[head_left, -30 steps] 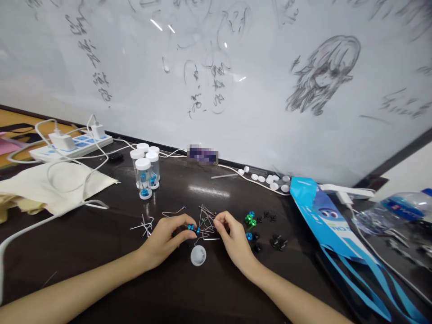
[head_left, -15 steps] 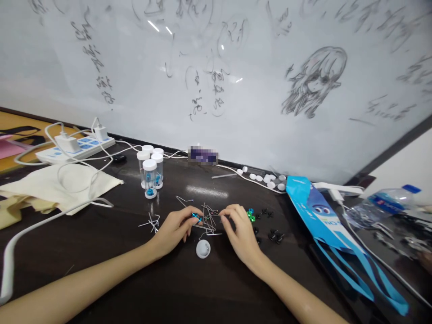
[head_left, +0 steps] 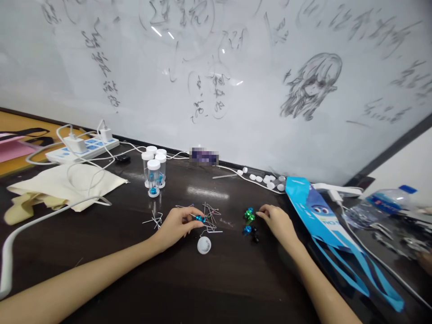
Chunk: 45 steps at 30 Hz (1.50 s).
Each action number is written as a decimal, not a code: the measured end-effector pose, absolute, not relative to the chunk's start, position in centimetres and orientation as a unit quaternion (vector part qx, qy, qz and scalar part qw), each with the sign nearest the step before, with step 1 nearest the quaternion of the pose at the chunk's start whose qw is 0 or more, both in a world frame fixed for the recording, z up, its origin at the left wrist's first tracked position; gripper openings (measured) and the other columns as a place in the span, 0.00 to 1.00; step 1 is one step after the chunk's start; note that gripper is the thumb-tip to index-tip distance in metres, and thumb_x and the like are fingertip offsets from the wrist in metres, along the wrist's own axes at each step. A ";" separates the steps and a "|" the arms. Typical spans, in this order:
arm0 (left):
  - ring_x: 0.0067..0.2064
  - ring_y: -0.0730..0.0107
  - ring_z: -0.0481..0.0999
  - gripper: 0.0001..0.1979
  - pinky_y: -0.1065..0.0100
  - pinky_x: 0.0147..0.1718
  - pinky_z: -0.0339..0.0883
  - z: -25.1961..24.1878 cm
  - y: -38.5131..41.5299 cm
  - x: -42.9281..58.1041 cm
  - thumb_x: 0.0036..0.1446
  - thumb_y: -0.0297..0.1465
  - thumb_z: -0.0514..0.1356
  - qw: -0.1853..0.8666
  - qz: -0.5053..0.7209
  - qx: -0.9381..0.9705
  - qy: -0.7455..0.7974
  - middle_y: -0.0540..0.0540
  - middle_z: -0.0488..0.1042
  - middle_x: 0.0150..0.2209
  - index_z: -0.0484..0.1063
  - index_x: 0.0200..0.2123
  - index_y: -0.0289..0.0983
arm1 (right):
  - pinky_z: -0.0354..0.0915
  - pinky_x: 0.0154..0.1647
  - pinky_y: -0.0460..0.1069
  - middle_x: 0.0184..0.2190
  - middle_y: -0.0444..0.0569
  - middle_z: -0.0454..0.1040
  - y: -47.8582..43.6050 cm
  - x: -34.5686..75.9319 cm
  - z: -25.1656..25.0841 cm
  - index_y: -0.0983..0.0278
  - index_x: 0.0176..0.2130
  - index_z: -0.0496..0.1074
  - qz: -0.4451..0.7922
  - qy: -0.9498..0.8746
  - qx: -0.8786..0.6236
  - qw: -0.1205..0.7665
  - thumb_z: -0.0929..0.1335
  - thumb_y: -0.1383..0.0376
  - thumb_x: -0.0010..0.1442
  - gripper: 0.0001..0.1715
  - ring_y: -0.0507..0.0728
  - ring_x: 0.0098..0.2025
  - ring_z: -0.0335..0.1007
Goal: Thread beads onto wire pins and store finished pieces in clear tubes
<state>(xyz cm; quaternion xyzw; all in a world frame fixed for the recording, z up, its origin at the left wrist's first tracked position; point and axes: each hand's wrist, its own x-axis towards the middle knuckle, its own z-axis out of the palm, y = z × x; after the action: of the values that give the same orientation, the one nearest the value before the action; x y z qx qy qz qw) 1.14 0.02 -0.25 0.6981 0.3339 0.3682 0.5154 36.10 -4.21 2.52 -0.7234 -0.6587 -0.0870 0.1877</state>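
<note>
My left hand point(head_left: 177, 227) pinches a small shiny blue piece point(head_left: 200, 219) between thumb and fingertips, with a thin wire along it. Beside it lies a loose pile of thin metal pins point(head_left: 212, 216), some with coloured heads. A round white cap point(head_left: 204, 245) rests on the table just below. My right hand point(head_left: 276, 222) is bent at the right, thumb and forefinger drawn together; whatever lies between them is hidden. Left of its fingertips are small green pieces point(head_left: 249, 216), a blue piece point(head_left: 247, 230) and small black pieces point(head_left: 255, 236).
Clear tubes with white lids point(head_left: 153, 177) stand at the back left, near short metal rods point(head_left: 155, 220). A cream cloth bag point(head_left: 84, 180) and a power strip point(head_left: 84, 150) lie left. White caps point(head_left: 266, 179), a blue bag point(head_left: 300, 198) and a bottle point(head_left: 388, 200) are right.
My right hand has moved right, away from the pins, to beside the green pieces and over where black pieces lay. My left hand keeps the blue piece. The view has shifted slightly.
</note>
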 end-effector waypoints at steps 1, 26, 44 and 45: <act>0.18 0.75 0.65 0.12 0.75 0.19 0.61 -0.3 0.0 1.1 0.54 0.35 0.65 0.516 0.366 0.700 0.332 0.55 0.66 0.19 0.78 0.40 0.36 | 0.58 0.30 0.49 0.25 0.48 0.75 -4.1 35.8 2.3 0.62 0.26 0.73 -0.088 -0.658 -0.722 0.194 0.68 0.64 0.58 0.08 0.60 0.31 0.71; 0.17 0.79 0.64 0.10 0.78 0.16 0.59 -0.4 -0.6 1.2 0.55 0.33 0.64 0.594 0.386 0.644 0.288 0.56 0.65 0.18 0.78 0.40 0.35 | 0.63 0.23 0.46 0.35 0.46 0.68 -7.7 21.8 0.1 0.57 0.51 0.74 0.275 -0.665 -0.455 0.524 0.63 0.67 0.68 0.16 0.49 0.23 0.66; 0.18 0.77 0.63 0.12 0.76 0.16 0.62 0.0 0.0 1.9 0.51 0.34 0.67 0.626 0.393 0.572 0.355 0.53 0.68 0.18 0.79 0.37 0.34 | 0.69 0.31 0.47 0.36 0.46 0.73 -5.2 21.0 -0.1 0.59 0.39 0.76 0.273 -0.684 -0.428 0.524 0.70 0.70 0.60 0.08 0.52 0.29 0.69; 0.18 0.77 0.63 0.12 0.76 0.16 0.62 0.1 0.0 2.2 0.50 0.34 0.67 0.624 0.397 0.570 0.359 0.53 0.68 0.18 0.79 0.37 0.34 | 0.69 0.30 0.46 0.37 0.46 0.73 -5.1 20.9 0.0 0.59 0.39 0.77 0.282 -0.675 -0.428 0.530 0.70 0.71 0.60 0.08 0.51 0.29 0.70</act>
<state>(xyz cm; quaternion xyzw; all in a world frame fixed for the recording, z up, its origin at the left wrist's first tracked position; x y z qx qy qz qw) 2.19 -0.01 0.08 0.5699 0.3588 0.3970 0.6236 20.92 -5.13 -0.02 -0.4278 -0.6753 0.2825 0.5303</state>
